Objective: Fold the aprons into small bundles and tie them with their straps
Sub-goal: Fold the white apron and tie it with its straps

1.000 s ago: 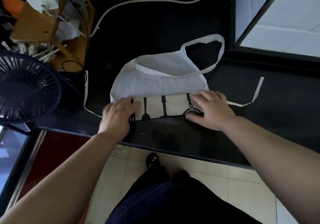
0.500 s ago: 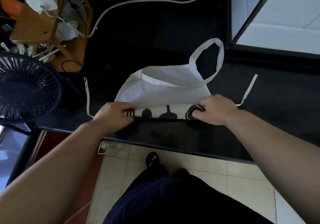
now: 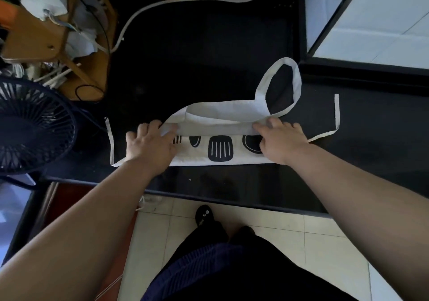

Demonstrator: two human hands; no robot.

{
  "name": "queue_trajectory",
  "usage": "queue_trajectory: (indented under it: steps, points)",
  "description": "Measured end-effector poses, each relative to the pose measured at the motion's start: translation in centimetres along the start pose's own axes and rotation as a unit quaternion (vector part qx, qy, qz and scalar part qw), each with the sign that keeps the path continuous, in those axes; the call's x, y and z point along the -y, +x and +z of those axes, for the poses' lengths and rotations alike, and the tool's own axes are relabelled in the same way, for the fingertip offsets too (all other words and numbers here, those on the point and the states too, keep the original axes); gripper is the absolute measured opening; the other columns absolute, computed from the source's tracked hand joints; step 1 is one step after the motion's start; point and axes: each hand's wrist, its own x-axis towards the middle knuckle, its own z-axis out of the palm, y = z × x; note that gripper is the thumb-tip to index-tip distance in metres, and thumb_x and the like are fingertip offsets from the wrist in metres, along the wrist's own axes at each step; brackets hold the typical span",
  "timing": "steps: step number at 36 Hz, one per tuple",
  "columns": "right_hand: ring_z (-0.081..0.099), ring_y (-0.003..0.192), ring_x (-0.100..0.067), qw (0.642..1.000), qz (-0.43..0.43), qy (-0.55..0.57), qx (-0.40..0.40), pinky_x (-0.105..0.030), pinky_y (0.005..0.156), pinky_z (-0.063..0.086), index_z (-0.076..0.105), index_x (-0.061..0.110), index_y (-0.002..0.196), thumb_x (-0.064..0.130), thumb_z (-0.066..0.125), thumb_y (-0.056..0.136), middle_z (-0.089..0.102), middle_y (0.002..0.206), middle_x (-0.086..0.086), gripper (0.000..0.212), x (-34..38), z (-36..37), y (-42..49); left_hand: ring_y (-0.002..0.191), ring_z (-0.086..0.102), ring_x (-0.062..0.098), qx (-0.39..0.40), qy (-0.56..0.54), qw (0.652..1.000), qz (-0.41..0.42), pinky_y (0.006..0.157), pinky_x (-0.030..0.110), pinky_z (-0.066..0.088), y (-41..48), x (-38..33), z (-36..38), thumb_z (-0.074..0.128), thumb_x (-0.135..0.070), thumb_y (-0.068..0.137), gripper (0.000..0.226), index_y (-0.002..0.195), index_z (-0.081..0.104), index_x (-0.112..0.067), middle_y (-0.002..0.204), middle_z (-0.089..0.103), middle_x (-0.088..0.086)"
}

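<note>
Hands are curled on the fold, left hand point(image 3: 149, 146) at 9 o'clock, right hand point(image 3: 282, 141) at 3 o'clock. On the black counter point(image 3: 197, 56), a fan point(image 3: 32, 126) at its 9 o'clock, the apron point(image 3: 236, 147) is laid by the near edge, neck loop point(image 3: 298, 82) spread toward 1 o'clock.

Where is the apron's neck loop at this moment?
In the head view the neck loop lies flat on the black counter, right of centre, sticking out from the far edge of the apron just beyond the right hand.

Black counter point(image 3: 209, 45) w/ dark fan point(image 3: 32, 126) left, pale tile floor point(image 3: 267, 226).
</note>
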Motion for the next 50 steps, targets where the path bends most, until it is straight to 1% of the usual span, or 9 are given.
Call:
queue_trajectory:
  steps: [9, 19, 26, 30, 32, 35, 41, 46, 50]
  points:
    - [0.056, 0.1, -0.036, 0.971, 0.127, 0.189, -0.069, -0.04, 0.072, 0.046, 0.031, 0.013, 0.134, 0.027, 0.053, 0.094, 0.048, 0.12, -0.014, 0.048, 0.3, -2.6, 2.2, 0.147, -0.005, 0.025, 0.066, -0.061, 0.989, 0.116, 0.118, 0.047, 0.008, 2.5, 0.6, -1.4, 0.047, -0.031, 0.095, 0.067, 0.152, 0.013, -0.041, 0.16, -0.014, -0.002]
    - [0.049, 0.074, -0.021, 0.976, 0.129, 0.165, -0.068, -0.035, 0.071, 0.038, 0.051, 0.011, 0.086, 0.028, 0.043, 0.096, 0.055, 0.084, -0.006, 0.022, 1.8, -7.4, 6.2, 0.138, 0.031, 0.026, 0.011, -0.196, 0.975, 0.105, 0.11, 0.044, 0.033, 5.4, 0.1, -2.8, 0.064, -0.047, 0.085, 0.088, 0.152, 0.011, -0.026, 0.153, 0.028, 0.003]
    - [0.053, 0.093, -0.026, 0.99, 0.115, 0.029, -0.08, -0.037, 0.09, 0.043, 0.053, 0.013, 0.103, 0.034, 0.052, 0.095, 0.051, 0.081, -0.007, 0.023, 4.9, -15.0, 7.2, 0.127, 0.035, 0.026, 0.014, -0.114, 0.987, 0.111, 0.095, 0.041, 0.046, 7.4, -0.6, -2.8, 0.061, -0.047, 0.085, 0.065, 0.141, 0.037, -0.026, 0.137, 0.032, 0.004]
    - [0.055, 0.11, -0.028, 0.949, -0.059, 0.177, -0.255, -0.029, 0.075, 0.042, 0.048, 0.015, 0.128, 0.016, 0.054, 0.092, 0.055, 0.113, -0.007, 0.036, 5.3, -15.8, 8.1, 0.116, 0.046, 0.023, 0.018, -0.175, 0.976, 0.13, 0.091, 0.036, 0.046, 8.3, -0.3, -2.4, 0.051, -0.036, 0.088, 0.037, 0.122, 0.055, -0.02, 0.125, 0.043, 0.0]
    - [0.038, 0.135, -0.028, 0.913, -0.152, 0.224, -0.306, -0.025, 0.085, 0.041, 0.022, 0.023, 0.15, 0.005, 0.054, 0.09, 0.028, 0.152, -0.012, 0.069, 5.5, -15.2, 8.1, 0.103, 0.055, 0.026, -0.009, -0.259, 0.961, 0.095, 0.081, 0.033, 0.046, 8.3, -0.2, -2.8, 0.053, -0.021, 0.091, 0.02, 0.11, 0.056, -0.018, 0.114, 0.05, 0.004]
    - [0.037, 0.136, -0.029, 0.912, -0.137, 0.237, -0.306, -0.028, 0.081, 0.049, 0.002, 0.024, 0.153, -0.005, 0.049, 0.088, 0.003, 0.16, -0.014, 0.085, 5.5, -13.6, 8.2, 0.1, 0.06, 0.032, -0.069, -0.394, 0.916, -0.039, 0.08, 0.032, 0.045, 8.9, 0.5, -3.7, 0.043, -0.018, 0.097, 0.017, 0.109, 0.056, -0.017, 0.106, 0.063, 0.01]
    - [0.062, 0.098, -0.025, 0.973, -0.053, 0.204, -0.091, -0.036, 0.086, 0.05, 0.064, 0.018, 0.112, 0.031, 0.052, 0.094, 0.066, 0.108, -0.006, 0.026, 4.0, -8.8, 8.1, 0.118, 0.051, 0.043, -0.094, -0.375, 0.878, -0.281, 0.093, 0.042, 0.044, 10.5, 5.3, -3.5, 0.041, -0.02, 0.098, 0.039, 0.131, 0.046, 0.001, 0.13, 0.053, 0.027]
    - [0.053, 0.112, -0.018, 0.984, -0.052, 0.167, 0.017, -0.033, 0.099, 0.04, 0.053, 0.027, 0.129, 0.052, 0.06, 0.085, 0.051, 0.127, 0.002, 0.052, 3.9, -5.5, 5.9, 0.102, 0.059, 0.033, -0.207, -0.357, 0.906, -0.091, 0.075, 0.035, 0.044, 7.7, 3.3, -3.7, 0.049, -0.018, 0.096, 0.035, 0.129, 0.054, -0.011, 0.116, 0.058, 0.012]
    - [0.051, 0.116, -0.028, 0.984, -0.058, 0.165, -0.018, -0.035, 0.103, 0.032, 0.041, 0.023, 0.137, 0.048, 0.055, 0.091, 0.044, 0.135, -0.003, 0.055, 4.2, -3.8, 4.9, 0.115, 0.055, 0.023, -0.116, -0.295, 0.935, 0.162, 0.097, 0.032, 0.044, 4.1, 0.3, -1.7, 0.043, -0.038, 0.094, 0.039, 0.125, 0.062, -0.024, 0.125, 0.058, 0.0]
